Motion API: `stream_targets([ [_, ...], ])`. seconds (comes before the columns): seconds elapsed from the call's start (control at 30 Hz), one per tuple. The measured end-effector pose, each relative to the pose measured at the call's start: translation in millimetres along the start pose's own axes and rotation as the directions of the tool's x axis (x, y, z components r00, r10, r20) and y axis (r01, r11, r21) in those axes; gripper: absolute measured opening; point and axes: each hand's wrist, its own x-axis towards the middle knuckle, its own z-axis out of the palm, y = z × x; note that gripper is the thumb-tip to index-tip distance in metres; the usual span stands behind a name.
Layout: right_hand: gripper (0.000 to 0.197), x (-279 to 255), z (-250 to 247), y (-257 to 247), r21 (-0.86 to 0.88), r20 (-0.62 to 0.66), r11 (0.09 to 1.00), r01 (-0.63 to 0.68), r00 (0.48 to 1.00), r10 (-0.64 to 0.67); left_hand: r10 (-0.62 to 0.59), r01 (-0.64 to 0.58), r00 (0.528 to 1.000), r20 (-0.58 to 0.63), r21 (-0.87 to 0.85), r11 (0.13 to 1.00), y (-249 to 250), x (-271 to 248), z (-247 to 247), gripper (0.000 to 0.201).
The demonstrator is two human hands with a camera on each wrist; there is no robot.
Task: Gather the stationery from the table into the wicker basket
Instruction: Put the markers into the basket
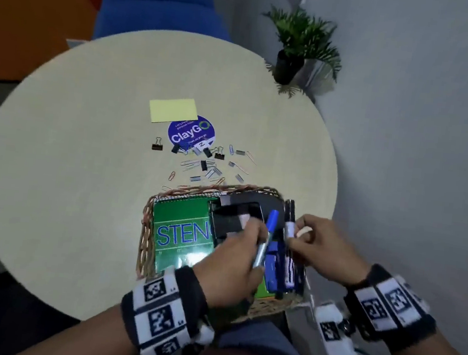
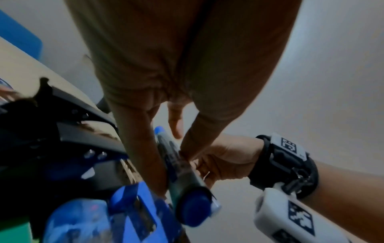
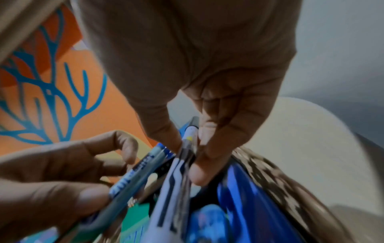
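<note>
The wicker basket [image 1: 145,243] stands at the table's near edge. It holds a green steno pad [image 1: 181,229], a black hole punch [image 1: 238,209] and a blue stapler [image 1: 271,265]. Over the basket my left hand [image 1: 236,252] grips a blue-capped marker [image 1: 265,238], also seen as the blue marker [image 2: 180,172] in the left wrist view. My right hand [image 1: 318,244] pinches a black-capped marker [image 1: 289,232] between thumb and fingers, its lower end inside the basket; the right wrist view shows this black marker [image 3: 182,157]. Yellow sticky notes [image 1: 173,110] lie farther back.
Several binder clips [image 1: 157,146], paper clips [image 1: 171,175] and staple strips [image 1: 195,178] are scattered behind the basket, beside a round blue sticker [image 1: 191,132]. A potted plant [image 1: 298,48] stands at the table's far right edge. A blue chair [image 1: 159,1] is beyond the round table [image 1: 67,188].
</note>
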Motion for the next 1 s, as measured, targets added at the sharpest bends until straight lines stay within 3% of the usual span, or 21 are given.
stream_targets([
  [0.1,0.015,-21,10,34,0.124,0.124,0.986,-0.114,0.987,0.099,0.014,-0.042,0.989,0.147,0.191,0.981,-7,11,23,0.022],
  [0.23,0.013,-31,32,51,0.118,0.223,0.977,-0.176,0.964,0.147,0.006,-0.076,0.97,0.242,0.285,0.956,-26,14,41,0.013],
  [0.37,0.018,-23,49,48,0.187,0.173,0.965,-0.183,0.973,0.151,-0.082,0.026,0.973,0.216,0.249,0.968,-42,10,50,0.017],
  [0.6,0.023,-6,69,37,0.145,0.03,0.979,-0.145,0.989,0.142,-0.085,0.078,0.996,0.01,0.297,0.952,-47,20,51,0.024],
  [0.73,0.017,0,84,41,0.12,-0.025,0.979,-0.163,0.986,0.167,-0.064,0.063,0.998,-0.006,0.319,0.946,-53,20,46,0.03],
  [0.83,0.023,-7,80,42,-0.02,-0.115,0.988,-0.153,0.982,0.15,-0.057,0.052,0.998,0.01,0.292,0.955,-52,14,40,0.038],
  [1.0,0.011,-18,58,39,0.003,-0.184,0.989,-0.149,0.972,0.147,-0.096,0.095,0.995,-0.001,0.199,0.976,-64,-14,2,0.026],
])
